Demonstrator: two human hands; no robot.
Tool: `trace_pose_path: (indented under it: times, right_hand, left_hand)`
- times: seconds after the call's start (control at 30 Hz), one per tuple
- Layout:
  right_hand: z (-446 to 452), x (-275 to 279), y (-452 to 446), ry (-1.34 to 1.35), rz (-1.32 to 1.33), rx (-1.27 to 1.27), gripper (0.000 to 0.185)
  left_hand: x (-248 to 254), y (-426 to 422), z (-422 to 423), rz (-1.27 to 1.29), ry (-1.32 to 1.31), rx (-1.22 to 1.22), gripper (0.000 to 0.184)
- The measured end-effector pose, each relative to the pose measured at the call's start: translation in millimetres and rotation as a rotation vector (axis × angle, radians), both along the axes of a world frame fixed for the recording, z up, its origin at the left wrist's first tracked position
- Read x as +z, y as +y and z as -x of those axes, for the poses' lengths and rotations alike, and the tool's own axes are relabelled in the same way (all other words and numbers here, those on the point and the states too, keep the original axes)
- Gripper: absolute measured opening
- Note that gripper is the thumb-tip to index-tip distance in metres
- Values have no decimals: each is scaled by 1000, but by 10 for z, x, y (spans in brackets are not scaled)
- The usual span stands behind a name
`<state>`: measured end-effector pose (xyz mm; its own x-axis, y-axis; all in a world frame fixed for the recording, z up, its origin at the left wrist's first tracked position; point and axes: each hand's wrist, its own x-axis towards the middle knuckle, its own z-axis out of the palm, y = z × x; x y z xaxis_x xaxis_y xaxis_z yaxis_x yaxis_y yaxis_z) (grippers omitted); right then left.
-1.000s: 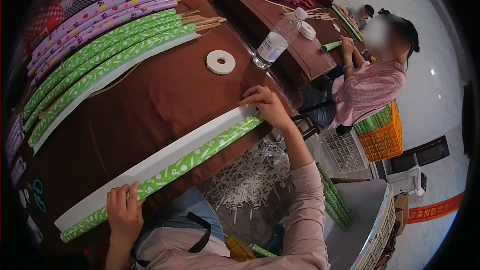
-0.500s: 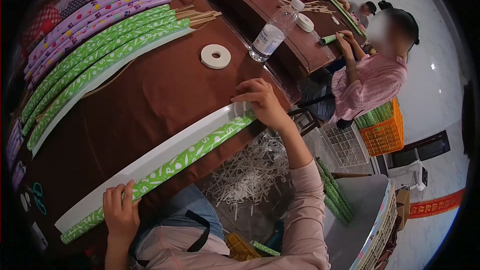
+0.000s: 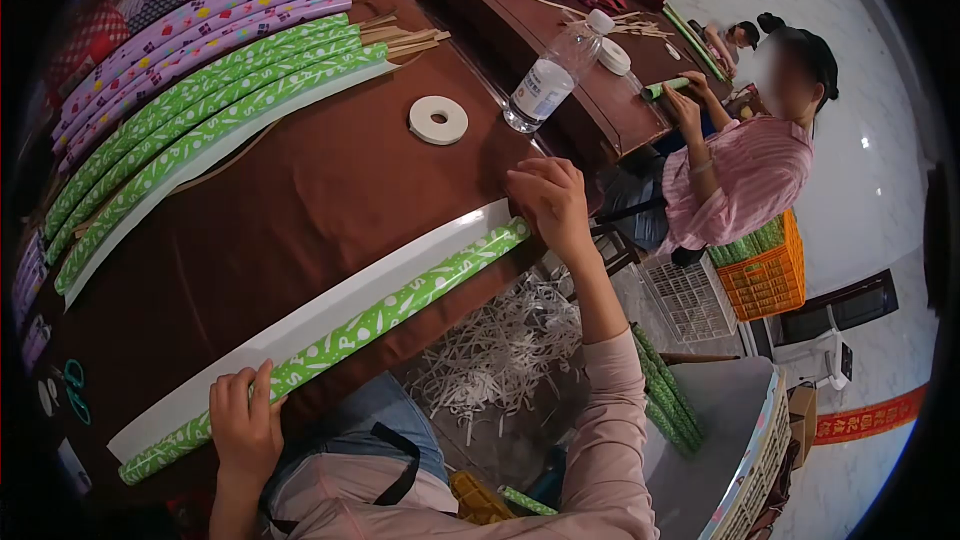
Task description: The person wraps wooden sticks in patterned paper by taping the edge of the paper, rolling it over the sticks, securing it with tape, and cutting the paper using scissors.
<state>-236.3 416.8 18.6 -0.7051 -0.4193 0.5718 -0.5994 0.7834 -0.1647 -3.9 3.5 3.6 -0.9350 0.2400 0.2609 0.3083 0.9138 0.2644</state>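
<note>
A green patterned roll [image 3: 370, 325] lies slantwise along the near edge of the brown table [image 3: 250, 260], with a strip of its white inner side exposed on the far side. My left hand [image 3: 245, 425] is closed over the roll near its lower left end, fingers on top. At the roll's upper right end is my right hand [image 3: 552, 202], its fingers curled together by the corner of the sheet; what they hold, if anything, is hidden. A white tape ring [image 3: 438, 120] lies flat beyond the roll, with a clear bottle [image 3: 545, 85] standing beside it.
Green sheets [image 3: 230, 115] and purple rolls [image 3: 200, 30] are stacked at the back left. Teal scissors [image 3: 76, 390] lie at the left. Paper shreds [image 3: 495, 350] fill the space below the table. A co-worker [image 3: 745, 165] sits right, near an orange crate [image 3: 765, 275].
My right hand has shifted right and its fingers have drawn together, uncovering the roll's end. My left hand has stayed on the roll. The co-worker's hands have moved slightly.
</note>
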Motion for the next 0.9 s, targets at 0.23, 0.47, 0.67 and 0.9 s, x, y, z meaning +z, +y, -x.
trace_pose_path:
  times: [0.23,0.47,0.67,0.9]
  right_hand:
    - [-46,-110,-67,-283,618,-28,29]
    - [-746,149,-1180,5,-310,572,46]
    - [-986,43,-2268,-29,-492,912,55]
    - [-951,-20,-2340,-18,-520,920,45]
  left_hand:
    - [-17,9,11,26,40,-4,44]
    - [-22,-12,75,-8,129,-1,45]
    - [-156,-25,-7,7,202,42,42]
    - [-285,-77,-62,86,460,0,44]
